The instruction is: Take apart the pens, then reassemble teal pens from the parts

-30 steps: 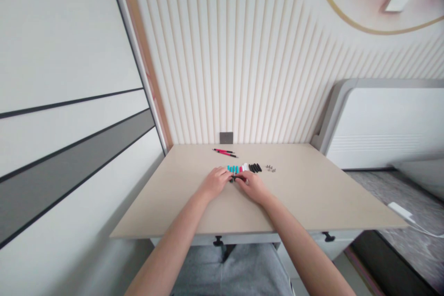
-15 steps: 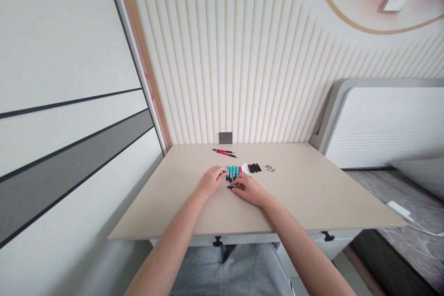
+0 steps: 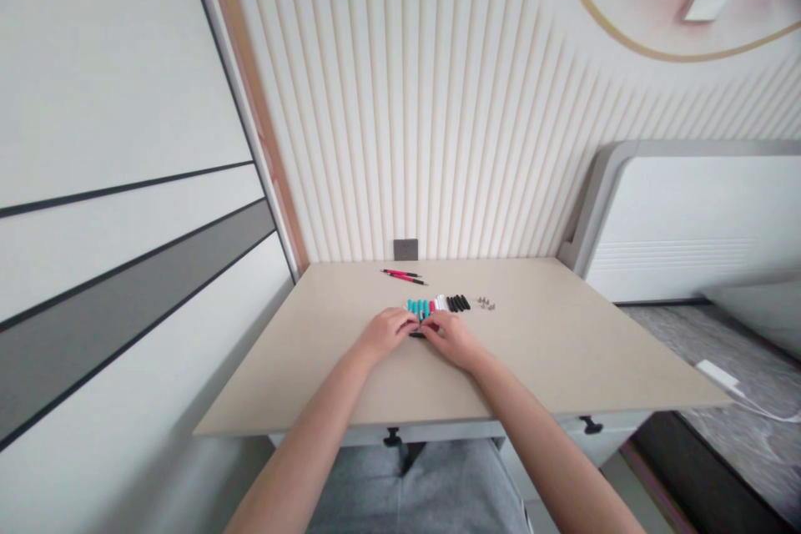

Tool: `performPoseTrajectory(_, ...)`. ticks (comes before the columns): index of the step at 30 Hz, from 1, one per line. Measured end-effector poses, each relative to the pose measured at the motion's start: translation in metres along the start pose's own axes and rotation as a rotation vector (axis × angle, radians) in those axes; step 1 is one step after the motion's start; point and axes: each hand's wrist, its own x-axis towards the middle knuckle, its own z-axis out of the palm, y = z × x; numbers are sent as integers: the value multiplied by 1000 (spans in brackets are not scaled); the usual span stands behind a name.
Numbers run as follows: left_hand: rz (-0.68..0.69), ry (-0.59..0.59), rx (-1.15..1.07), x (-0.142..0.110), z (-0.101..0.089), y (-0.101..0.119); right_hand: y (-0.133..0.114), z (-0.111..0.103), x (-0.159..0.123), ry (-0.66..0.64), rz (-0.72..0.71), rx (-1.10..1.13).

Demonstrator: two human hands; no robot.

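Observation:
My left hand (image 3: 386, 335) and my right hand (image 3: 455, 340) meet fingertip to fingertip over the desk, just in front of a row of small parts. Both are closed in a pinch. Whatever sits between their fingers is too small and covered to make out. A slim black piece (image 3: 416, 335) lies on the desk right under the fingertips, partly hidden by my right hand. Behind the hands the row holds several turquoise barrels (image 3: 414, 305), a red piece (image 3: 431, 306), white tubes (image 3: 440, 303) and several black pieces (image 3: 459, 303).
Two red-and-black pens (image 3: 405, 276) lie farther back on the desk (image 3: 300, 359). Several small metallic tips (image 3: 486, 303) are scattered right of the row. A dark socket plate (image 3: 405, 249) is on the ribbed wall behind. A bed (image 3: 688, 225) stands at the right.
My left hand has moved right and slightly nearer, from beside the turquoise barrels to my right hand's fingertips. My right fingers have lifted off the black piece, which stays on the desk.

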Motion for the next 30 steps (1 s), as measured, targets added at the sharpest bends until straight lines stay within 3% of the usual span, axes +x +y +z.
performPoseTrajectory(8,-44,-28,65,1,-1,0,1,1,1,22,6,-12)
performPoseTrajectory(10,-148,38,135,1,-5,-2,2,1,1,15,15,-23)
performPoseTrajectory(14,-485,178,305,-4,-15,-13,3,0,0,-8,27,-55)
performPoseTrajectory(18,-675,95,411,-10,-17,-23,4,-1,-1,-41,43,-83)
performPoseTrajectory(22,-719,21,473,-11,-13,-22,5,0,-1,-67,45,-111)
performPoseTrajectory(30,-712,-10,489,-9,-13,-17,0,-2,-2,-81,71,-119)
